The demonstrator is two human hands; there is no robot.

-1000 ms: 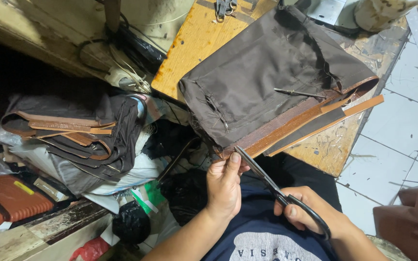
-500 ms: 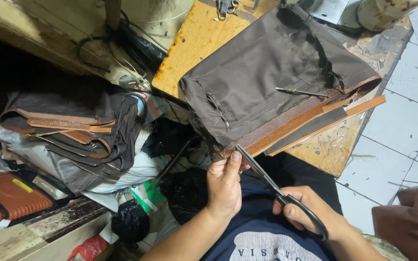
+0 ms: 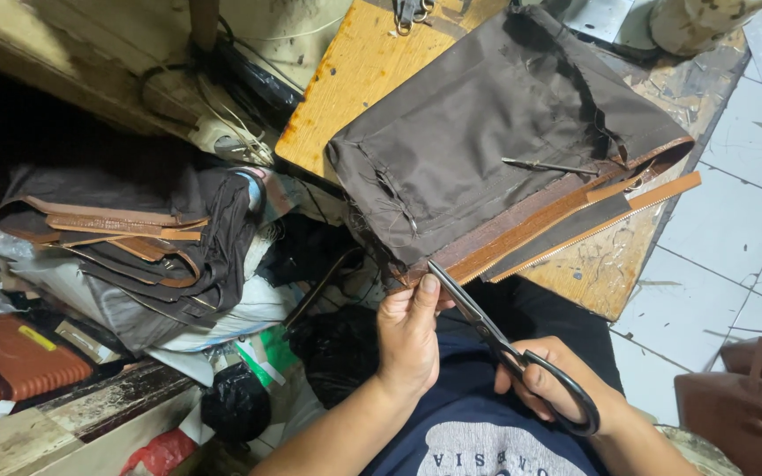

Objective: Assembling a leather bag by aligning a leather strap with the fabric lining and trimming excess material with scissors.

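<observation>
A dark brown fabric bag panel (image 3: pixel 487 141) with a tan leather strip and a zipper band lies on a wooden worktable (image 3: pixel 354 79). My left hand (image 3: pixel 409 335) pinches the panel's near corner at the table's edge. My right hand (image 3: pixel 557 383) grips black-handled scissors (image 3: pixel 496 330), whose blades reach up to that same corner beside my left thumb. A thin metal tool (image 3: pixel 549 166) rests on the fabric near the leather strip.
To the left, a pile of brown fabric and leather pieces (image 3: pixel 134 238) sits over grey cloth. Orange-brown cases (image 3: pixel 11 361) lie at the far left, black bags (image 3: pixel 337 353) below the table, a brown bag (image 3: pixel 743 397) on the white tiled floor (image 3: pixel 734 211) at right.
Hardly anything differs; the scissors stay at the panel's near corner and both hands keep their places, with only a slight shift of the view.
</observation>
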